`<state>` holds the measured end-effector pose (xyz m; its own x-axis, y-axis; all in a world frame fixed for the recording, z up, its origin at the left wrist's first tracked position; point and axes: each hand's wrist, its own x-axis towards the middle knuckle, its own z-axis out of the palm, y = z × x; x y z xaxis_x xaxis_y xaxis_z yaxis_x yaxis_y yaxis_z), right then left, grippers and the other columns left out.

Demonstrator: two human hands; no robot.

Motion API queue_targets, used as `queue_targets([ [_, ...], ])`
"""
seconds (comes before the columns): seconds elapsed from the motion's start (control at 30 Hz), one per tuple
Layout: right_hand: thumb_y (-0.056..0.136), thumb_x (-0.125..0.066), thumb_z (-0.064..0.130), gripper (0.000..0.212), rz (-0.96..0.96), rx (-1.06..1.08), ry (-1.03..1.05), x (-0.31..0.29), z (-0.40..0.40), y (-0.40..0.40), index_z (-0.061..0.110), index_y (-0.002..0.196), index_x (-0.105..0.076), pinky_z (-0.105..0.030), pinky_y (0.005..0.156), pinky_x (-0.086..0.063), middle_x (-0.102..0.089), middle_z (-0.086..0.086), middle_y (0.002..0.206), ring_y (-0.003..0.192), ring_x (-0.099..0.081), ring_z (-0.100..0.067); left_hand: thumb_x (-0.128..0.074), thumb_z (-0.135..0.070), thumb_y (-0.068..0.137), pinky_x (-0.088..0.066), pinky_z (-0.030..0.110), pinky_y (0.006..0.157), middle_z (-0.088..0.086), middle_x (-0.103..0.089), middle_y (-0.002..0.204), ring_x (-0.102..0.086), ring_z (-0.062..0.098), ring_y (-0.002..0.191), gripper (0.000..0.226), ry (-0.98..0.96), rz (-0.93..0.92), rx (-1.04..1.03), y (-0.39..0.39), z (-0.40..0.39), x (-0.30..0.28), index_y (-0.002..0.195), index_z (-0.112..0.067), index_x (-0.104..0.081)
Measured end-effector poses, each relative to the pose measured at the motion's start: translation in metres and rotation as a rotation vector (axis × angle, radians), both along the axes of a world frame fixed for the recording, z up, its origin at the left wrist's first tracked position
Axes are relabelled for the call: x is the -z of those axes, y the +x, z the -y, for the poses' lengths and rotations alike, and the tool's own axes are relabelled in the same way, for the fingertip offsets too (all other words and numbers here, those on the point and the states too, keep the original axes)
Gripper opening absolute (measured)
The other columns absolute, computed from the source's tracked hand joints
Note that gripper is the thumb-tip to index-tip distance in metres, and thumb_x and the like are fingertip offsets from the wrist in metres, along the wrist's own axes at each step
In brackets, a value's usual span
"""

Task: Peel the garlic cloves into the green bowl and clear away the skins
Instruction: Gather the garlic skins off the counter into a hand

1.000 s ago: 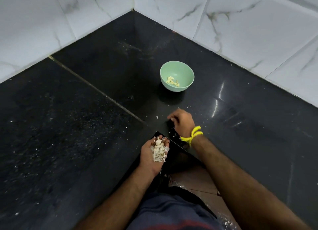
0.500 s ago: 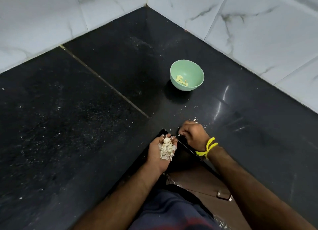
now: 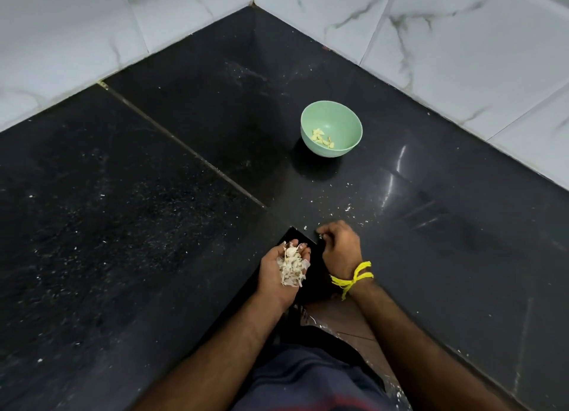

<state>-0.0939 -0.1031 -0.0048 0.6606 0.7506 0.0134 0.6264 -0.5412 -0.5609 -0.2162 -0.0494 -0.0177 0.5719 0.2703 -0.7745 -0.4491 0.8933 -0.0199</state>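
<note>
Papery garlic skins [image 3: 291, 267] heaped in cupped left hand [image 3: 278, 275]; right hand [image 3: 340, 250], shifted back toward counter edge [image 3: 303, 232], pinching another scrap. Peeled cloves [image 3: 321, 137] already in green bowl [image 3: 345, 124]. Clearing nearly done, specks [image 3: 348, 208] remaining.

Home kitchen corner: black granite counter [image 3: 160, 256] (speckled) meets marble-look wall tiles [image 3: 462, 47].

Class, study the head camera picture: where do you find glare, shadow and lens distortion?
Head view: glare streaks on the black countertop right of the green bowl; the bowl casts a soft shadow toward the viewer; wide-angle distortion bends the tiled wall edges.
</note>
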Motion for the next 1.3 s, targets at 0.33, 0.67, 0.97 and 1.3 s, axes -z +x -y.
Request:
queue_targets([
  [0.33,0.085,-0.058,-0.007,0.022,0.019,-0.23,-0.1,-0.016,-0.032,0.034,0.004,0.099,-0.073,-0.014,0.08,-0.035,-0.065,-0.012,0.098,0.094,-0.061,-0.027,-0.046,-0.011,0.1,-0.053,0.038,0.085,0.022,-0.067,0.087,-0.063,0.031,0.089,0.025,0.009,-0.031,-0.013,0.008,0.009,0.031,0.093,0.006,-0.063],
  [0.67,0.084,-0.058,-0.004,0.023,-0.058,-0.212,0.071,-0.018,0.007,-0.018,0.013,0.082,-0.073,-0.024,0.076,-0.048,-0.069,-0.002,0.084,0.078,-0.063,-0.015,-0.041,-0.019,0.1,-0.058,0.037,0.076,0.019,-0.071,0.081,-0.072,0.028,0.072,0.036,0.045,0.005,0.068,0.018,0.0,0.041,0.088,0.002,-0.067],
  [0.97,0.086,-0.056,-0.003,0.02,0.027,0.083,-0.194,-0.026,-0.031,0.072,0.003,0.089,-0.075,-0.03,0.089,-0.043,-0.071,-0.017,0.098,0.097,-0.064,-0.035,-0.044,-0.011,0.1,-0.054,0.035,0.081,0.018,-0.069,0.07,-0.064,0.027,0.08,0.026,0.053,-0.069,0.062,0.019,-0.001,0.036,0.088,0.004,-0.062],
  [1.3,0.084,-0.059,-0.004,0.019,-0.071,0.088,0.058,-0.034,0.001,-0.007,0.007,0.083,-0.075,-0.025,0.079,-0.05,-0.074,-0.007,0.087,0.082,-0.068,-0.022,-0.042,-0.014,0.099,-0.054,0.035,0.078,0.017,-0.069,0.076,-0.064,0.028,0.081,0.028,0.069,-0.016,0.09,0.021,0.007,0.038,0.087,0.001,-0.062],
])
